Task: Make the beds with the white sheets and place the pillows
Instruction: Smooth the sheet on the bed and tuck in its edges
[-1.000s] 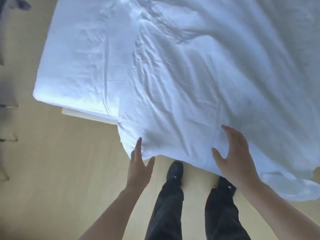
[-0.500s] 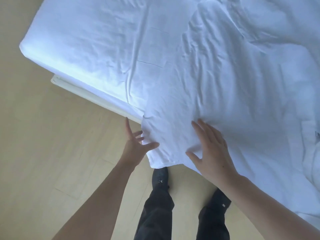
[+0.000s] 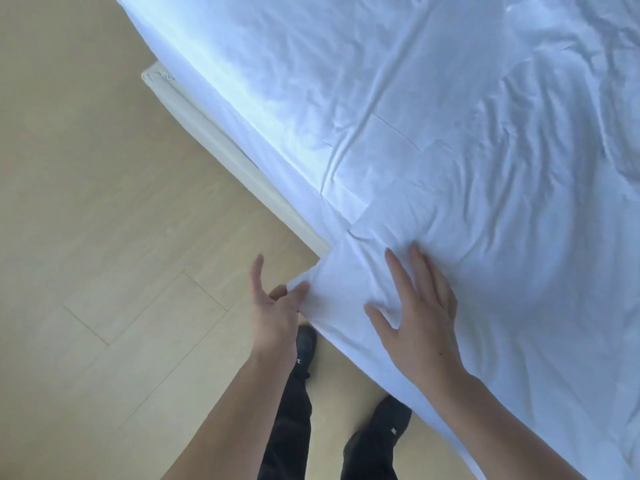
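At the near corner of the bed, right where the loose top sheet (image 3: pixel 485 209) spills over the edge, is where it all comes down to. Your left hand (image 3: pixel 273 306) is out over the wood floor (image 3: pixel 104 237), just off the bed's side, and its thumb and curled fingers look like they're pinching the sheet's corner tip, index finger sticking straight up and free. Honestly the pinch is a bit hard to read from this angle, but the cloth bunches right into that hand. Your right hand (image 3: pixel 419 313) is flat on top of the sheet, fingers spread and open, pressing down and gripping nothing. So the corner lies to the left of your right palm and pokes toward the left hand, which makes the left the nearer one for any pulling. The sheet's edge runs diagonally from that corner back toward your shoes (image 3: pixel 381 431), and the mattress (image 3: pixel 242 81) with its fitted cover stretches up and away to the left, still bare past the corner, with the pale bed base (image 3: pixel 214 143) showing beneath. My guess is the next move is dragging that corner leftward along the mattress edge while the right palm steadies the cloth. No pillows in view.
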The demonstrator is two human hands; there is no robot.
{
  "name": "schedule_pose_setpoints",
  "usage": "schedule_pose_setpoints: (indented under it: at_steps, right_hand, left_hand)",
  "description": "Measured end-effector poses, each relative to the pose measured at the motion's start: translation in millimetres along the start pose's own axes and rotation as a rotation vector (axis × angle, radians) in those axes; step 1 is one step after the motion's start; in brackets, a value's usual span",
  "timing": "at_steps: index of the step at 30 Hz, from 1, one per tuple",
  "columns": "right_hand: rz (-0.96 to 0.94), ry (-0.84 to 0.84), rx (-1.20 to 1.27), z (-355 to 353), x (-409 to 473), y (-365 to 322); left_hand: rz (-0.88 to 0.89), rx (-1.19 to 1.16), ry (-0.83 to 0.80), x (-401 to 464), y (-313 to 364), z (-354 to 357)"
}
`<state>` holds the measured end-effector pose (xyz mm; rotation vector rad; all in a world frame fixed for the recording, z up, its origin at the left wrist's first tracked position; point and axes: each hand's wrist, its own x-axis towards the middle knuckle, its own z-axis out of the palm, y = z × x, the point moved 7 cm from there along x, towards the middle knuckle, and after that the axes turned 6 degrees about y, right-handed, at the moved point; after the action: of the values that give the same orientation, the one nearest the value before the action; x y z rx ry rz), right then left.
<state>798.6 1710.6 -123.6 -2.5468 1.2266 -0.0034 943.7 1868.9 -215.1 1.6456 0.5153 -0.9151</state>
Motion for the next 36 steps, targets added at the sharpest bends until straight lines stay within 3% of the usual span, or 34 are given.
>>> schedule_pose_setpoints:
  at_steps: [5,9,11,12,14,17,21,24,29,33,36]
  right_hand:
    - [-0.117,-0.049,-0.213,17,31,-10]
    - [-0.122,-0.202,-0.339,47,38,5]
    - [-0.121,-0.201,-0.312,48,40,4]
    - [-0.119,-0.172,-0.277,41,38,3]
    - [-0.09,-0.06,-0.205,14,32,9]
    - [0.01,0.122,-0.171,-40,24,54]
    - [0.438,0.28,-0.216,-80,-7,201]
    - [0.758,0.274,-0.19,-53,-91,298]
    - [0.836,0.261,0.077,22,-221,321]
    - [0.941,0.106,0.104,55,-270,287]
    - [0.829,0.016,0.367,49,-290,251]
  left_hand:
    - [-0.033,-0.075,0.153,-2,-8,-53]
    - [-0.062,0.181,0.194,29,-15,-35]
    - [0.04,0.452,0.158,27,-7,-21]
    - [0.167,0.634,0.14,18,4,-13]
    - [0.621,0.914,0.069,-18,34,25]
    - [1.262,1.046,-0.219,-93,55,122]
    - [1.59,1.203,-0.426,-140,24,235]
    - [1.588,1.403,-0.398,-115,-34,259]
    - [1.381,1.546,-0.346,-98,-115,208]
    - [1.011,1.67,-0.534,-127,-183,131]
    - [0.937,1.601,-0.747,-197,-218,118]
